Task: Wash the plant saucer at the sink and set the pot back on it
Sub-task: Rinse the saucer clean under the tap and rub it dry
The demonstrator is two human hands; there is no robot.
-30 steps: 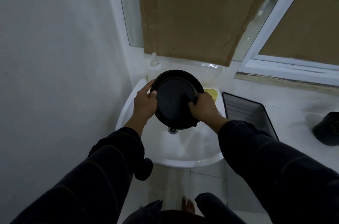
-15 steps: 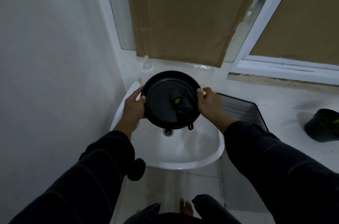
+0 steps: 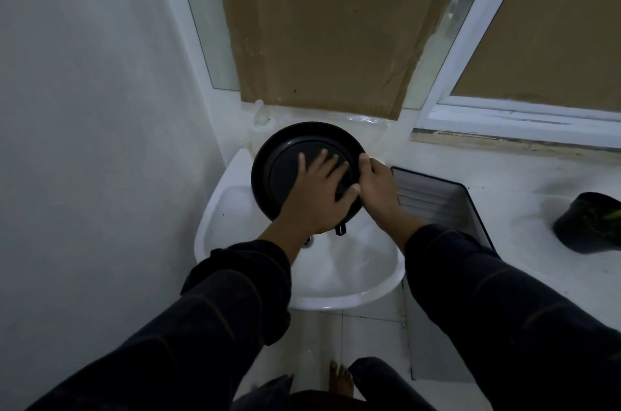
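Now the left hand (image 3: 314, 195) lies flat across the face of the saucer (image 3: 285, 172), fingers straight and spread; half a second ago it held the rim at 9 o'clock. The right hand (image 3: 378, 188) holds the rim at 3 o'clock with fingers curled round the edge, much as before. A dark cloth seen earlier on the saucer's face is hidden under the left hand, with only a small black loop (image 3: 340, 229) hanging below the rim at 6 o'clock. Tilted toward the camera, the saucer stays above the back of the sink (image 3: 235, 209).

By count: one black saucer, one white sink, two hands in dark sleeves. One black pot (image 3: 588, 225) with green leaves stands on the white counter (image 3: 524, 242) at 3 o'clock, well apart from the sink. One ribbed tray (image 3: 437, 198) lies between sink and pot, just beside the right wrist. One pale bottle (image 3: 260, 116) stands at the wall at 12 o'clock, behind the saucer. Two window panes are backed with cardboard (image 3: 329, 24). One bare foot (image 3: 339, 380) shows on the tiled floor at 6 o'clock.
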